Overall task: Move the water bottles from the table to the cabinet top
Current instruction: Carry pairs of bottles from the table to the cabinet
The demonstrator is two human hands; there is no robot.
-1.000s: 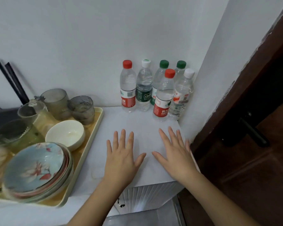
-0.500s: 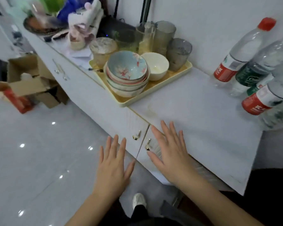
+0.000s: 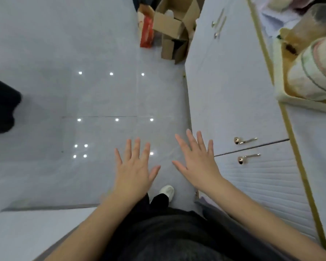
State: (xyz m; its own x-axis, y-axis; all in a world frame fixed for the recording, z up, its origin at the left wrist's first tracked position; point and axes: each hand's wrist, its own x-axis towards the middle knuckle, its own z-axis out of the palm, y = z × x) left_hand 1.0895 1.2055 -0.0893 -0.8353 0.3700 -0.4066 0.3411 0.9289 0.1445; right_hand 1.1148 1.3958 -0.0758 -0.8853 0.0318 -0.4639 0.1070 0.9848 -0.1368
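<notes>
My left hand point(image 3: 134, 170) is held flat over the glossy floor, fingers spread, holding nothing. My right hand point(image 3: 198, 161) hovers beside it, also spread and empty, just left of the white cabinet's front point(image 3: 231, 91). The cabinet top point(image 3: 316, 147) runs along the right edge of the view. No water bottles are in view now. The view looks steeply down past my dark clothing to one white shoe point(image 3: 167, 192).
Gold door handles point(image 3: 245, 147) stick out of the cabinet front near my right hand. A yellow tray point(image 3: 282, 98) with stacked bowls sits on the cabinet top. Open cardboard boxes point(image 3: 173, 29) and a red carton point(image 3: 146, 34) stand on the floor ahead. A dark object point(image 3: 2, 108) lies at left.
The view has swung left and down, away from the cabinet top. The bottles have dropped out of sight. Both hands, once flat over the cabinet top, now hover over the floor.
</notes>
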